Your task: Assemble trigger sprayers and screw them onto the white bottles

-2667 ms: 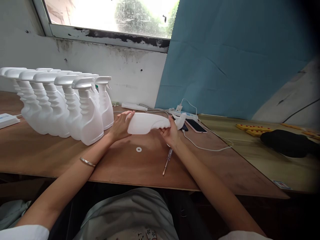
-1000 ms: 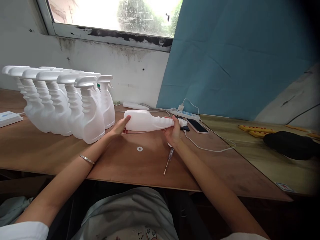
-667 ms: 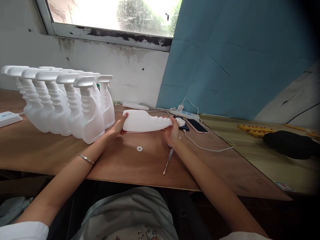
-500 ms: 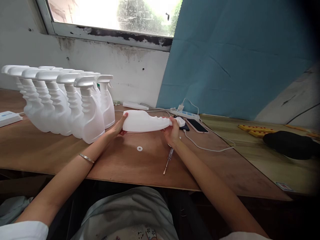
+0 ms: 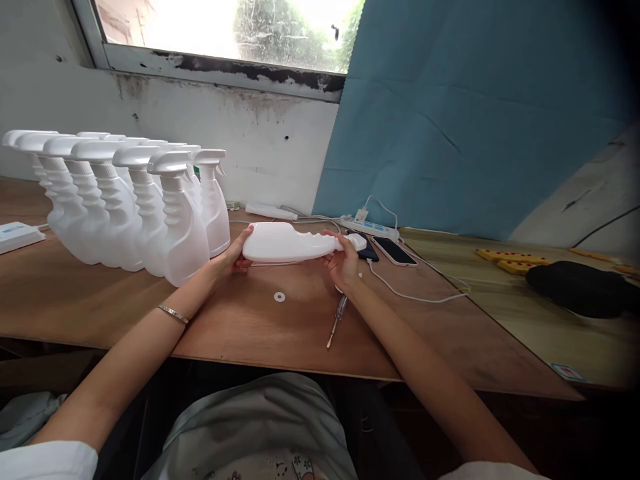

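I hold a white plastic spray bottle [image 5: 287, 243] on its side above the brown table [image 5: 235, 327]. My left hand [image 5: 234, 255] cups its base, fingers curled round the end. The ribbed neck sits in the grip of my right hand [image 5: 343, 261], beside the white cap end [image 5: 358, 242]. A small screwdriver [image 5: 337, 321] lies on the table just below my right wrist, and a small white washer [image 5: 279, 296] lies under the bottle.
Several finished white trigger spray bottles [image 5: 150, 207] stand in rows at the left. Behind my hands lie a power strip [image 5: 373, 229], a phone [image 5: 395, 251] with a white cable [image 5: 420, 293]. Yellow parts [image 5: 505, 261] and a black cloth [image 5: 580, 287] lie at the right.
The bottle has been turned in my hands about its long axis and shifted slightly left. Both hands kept their hold.
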`<state>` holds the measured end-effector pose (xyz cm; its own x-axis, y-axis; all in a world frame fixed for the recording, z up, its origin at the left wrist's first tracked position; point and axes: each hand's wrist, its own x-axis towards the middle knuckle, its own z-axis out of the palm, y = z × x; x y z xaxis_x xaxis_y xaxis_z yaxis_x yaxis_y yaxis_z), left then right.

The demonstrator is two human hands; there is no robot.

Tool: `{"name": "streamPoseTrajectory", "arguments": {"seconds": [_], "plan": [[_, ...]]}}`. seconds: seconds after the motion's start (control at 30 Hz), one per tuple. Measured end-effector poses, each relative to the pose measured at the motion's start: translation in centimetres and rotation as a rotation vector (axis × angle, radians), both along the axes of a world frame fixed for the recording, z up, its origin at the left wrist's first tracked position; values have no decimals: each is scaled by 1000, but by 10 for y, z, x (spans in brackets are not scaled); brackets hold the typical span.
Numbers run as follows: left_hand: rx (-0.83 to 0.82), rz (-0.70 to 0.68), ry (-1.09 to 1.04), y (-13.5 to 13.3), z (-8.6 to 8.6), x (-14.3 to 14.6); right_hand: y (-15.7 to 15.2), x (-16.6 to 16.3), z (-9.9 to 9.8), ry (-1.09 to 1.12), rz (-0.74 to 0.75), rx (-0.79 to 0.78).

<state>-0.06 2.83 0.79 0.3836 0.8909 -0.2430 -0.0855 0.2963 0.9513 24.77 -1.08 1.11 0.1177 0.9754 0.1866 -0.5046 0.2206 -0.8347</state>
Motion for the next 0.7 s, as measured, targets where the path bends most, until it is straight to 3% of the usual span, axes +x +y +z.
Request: {"name": "streamPoseTrajectory", "arguments": {"seconds": [0.27,0.47,0.7], "plan": [[-179,-62,-58,9,-4,-7,1,7,7,-61,-9,-64],[-142,98,-98,12,-1,-7,12,6,-5,-81,-142,-239],[-78,112,41,9,-4,-7,49,14,-10,3,-250,-316]]}}
